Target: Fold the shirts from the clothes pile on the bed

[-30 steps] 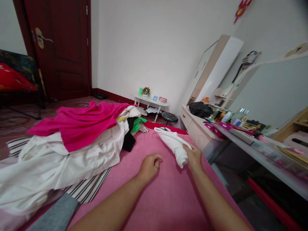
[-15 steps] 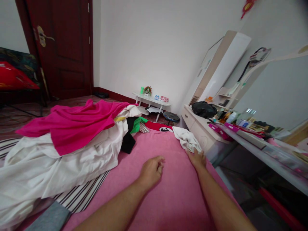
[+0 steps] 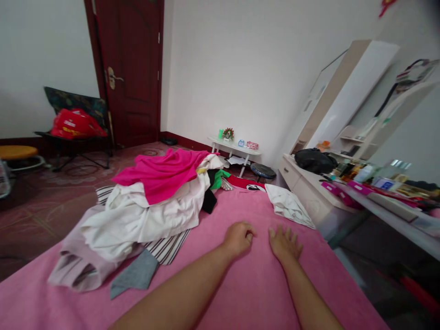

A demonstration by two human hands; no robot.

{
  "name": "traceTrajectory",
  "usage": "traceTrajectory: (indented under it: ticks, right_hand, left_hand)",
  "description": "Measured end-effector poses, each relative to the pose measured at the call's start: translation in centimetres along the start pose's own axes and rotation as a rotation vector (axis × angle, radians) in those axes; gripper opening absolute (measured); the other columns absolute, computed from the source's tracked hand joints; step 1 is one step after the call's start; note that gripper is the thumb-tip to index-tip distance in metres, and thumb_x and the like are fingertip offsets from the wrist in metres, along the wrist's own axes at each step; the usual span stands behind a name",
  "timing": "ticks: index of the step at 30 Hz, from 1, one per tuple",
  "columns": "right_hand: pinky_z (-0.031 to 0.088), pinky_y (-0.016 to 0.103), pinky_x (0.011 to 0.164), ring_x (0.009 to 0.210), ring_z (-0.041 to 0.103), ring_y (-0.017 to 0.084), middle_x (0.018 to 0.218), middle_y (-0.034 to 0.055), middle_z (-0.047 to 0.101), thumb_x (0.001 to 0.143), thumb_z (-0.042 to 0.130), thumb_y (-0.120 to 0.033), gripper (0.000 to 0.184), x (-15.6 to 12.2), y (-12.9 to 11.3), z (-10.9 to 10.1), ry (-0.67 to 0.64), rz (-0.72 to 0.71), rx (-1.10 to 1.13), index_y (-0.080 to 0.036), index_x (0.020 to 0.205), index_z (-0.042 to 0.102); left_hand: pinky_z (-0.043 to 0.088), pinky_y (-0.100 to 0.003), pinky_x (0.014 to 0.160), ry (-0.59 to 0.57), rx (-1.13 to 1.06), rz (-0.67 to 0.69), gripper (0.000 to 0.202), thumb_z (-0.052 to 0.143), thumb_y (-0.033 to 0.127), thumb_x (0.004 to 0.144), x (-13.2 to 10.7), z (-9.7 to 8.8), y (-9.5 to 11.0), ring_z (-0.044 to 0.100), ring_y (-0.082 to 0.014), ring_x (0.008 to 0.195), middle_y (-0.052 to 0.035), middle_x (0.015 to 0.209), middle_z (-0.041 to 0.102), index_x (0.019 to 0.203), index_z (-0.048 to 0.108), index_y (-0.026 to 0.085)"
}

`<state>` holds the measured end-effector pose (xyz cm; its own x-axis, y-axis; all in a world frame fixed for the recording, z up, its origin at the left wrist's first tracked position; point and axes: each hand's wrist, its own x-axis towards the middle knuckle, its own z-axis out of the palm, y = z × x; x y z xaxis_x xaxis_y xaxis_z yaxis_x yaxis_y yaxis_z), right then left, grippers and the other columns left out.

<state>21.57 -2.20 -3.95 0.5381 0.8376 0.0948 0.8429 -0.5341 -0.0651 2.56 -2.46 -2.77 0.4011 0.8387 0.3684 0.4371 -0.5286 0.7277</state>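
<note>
My left hand point(image 3: 239, 238) rests on the pink bedspread point(image 3: 247, 293) with its fingers curled in loosely and nothing in them. My right hand point(image 3: 285, 244) lies flat beside it, fingers spread, holding nothing. A crumpled white garment point(image 3: 288, 205) lies at the bed's right edge, a short way beyond my right hand. To the left is a heap of clothes: a bright pink top point(image 3: 161, 172) on white garments point(image 3: 144, 217), with black, green, striped and grey pieces around it.
A dressing table point(image 3: 312, 192) with a black bag point(image 3: 314, 160) and bottles stands right of the bed. A small white table point(image 3: 235, 149) and a stool point(image 3: 263, 172) are at the far wall. A dark red door point(image 3: 132, 68) and a chair with a red bag point(image 3: 74, 123) are on the left.
My right hand let go of the rolled white garment, left it at the bed's right edge and drew back flat. The view swung left, showing the chair and floor.
</note>
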Motion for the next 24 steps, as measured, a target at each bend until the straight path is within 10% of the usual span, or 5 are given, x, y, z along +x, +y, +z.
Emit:
traceTrajectory:
  ticks: [6, 11, 18, 24]
  right_hand:
    - [0.021, 0.055, 0.108, 0.141, 0.023, 0.033, 0.154, 0.0119, 0.028, 0.095, 0.020, -0.048, 0.061, -5.1, -2.3, -0.4, 0.012, -0.268, -0.066, -0.021, 0.149, 0.027]
    - [0.021, 0.052, 0.111, 0.142, 0.022, 0.030, 0.154, 0.0091, 0.029, 0.094, 0.022, -0.051, 0.062, -5.1, -1.4, -0.9, 0.004, -0.292, -0.016, -0.022, 0.148, 0.031]
    - [0.024, 0.054, 0.109, 0.141, 0.024, 0.031, 0.154, 0.0093, 0.030, 0.093, 0.024, -0.050, 0.062, -4.7, -1.4, -0.6, 0.014, -0.294, 0.012, -0.022, 0.147, 0.033]
    - [0.024, 0.052, 0.109, 0.141, 0.025, 0.030, 0.153, 0.0096, 0.032, 0.093, 0.025, -0.050, 0.061, -4.7, -1.2, -0.7, 0.028, -0.307, 0.015, -0.021, 0.145, 0.036]
  left_hand:
    - [0.043, -0.037, 0.099, -0.168, 0.096, 0.130, 0.033, 0.066, 0.017, 0.071, -3.4, -1.5, 1.7, 0.056, -0.0269, 0.111, -0.0089, 0.116, 0.064, 0.104, 0.070, 0.017]
    - [0.044, -0.027, 0.098, -0.629, 0.101, 0.483, 0.031, 0.065, 0.022, 0.080, -8.5, -10.4, 4.4, 0.054, -0.0216, 0.119, -0.0078, 0.123, 0.062, 0.111, 0.067, 0.019]
    - [0.038, -0.041, 0.102, 0.282, 0.655, 0.124, 0.041, 0.056, 0.025, 0.083, -6.3, -30.8, 1.6, 0.050, -0.0270, 0.120, -0.0101, 0.126, 0.059, 0.124, 0.056, 0.020]
    - [0.045, -0.031, 0.066, 0.342, 0.509, -0.625, 0.056, 0.072, 0.061, 0.063, -4.1, -37.4, -6.5, 0.064, -0.0277, 0.079, -0.0105, 0.082, 0.069, 0.091, 0.069, 0.012]
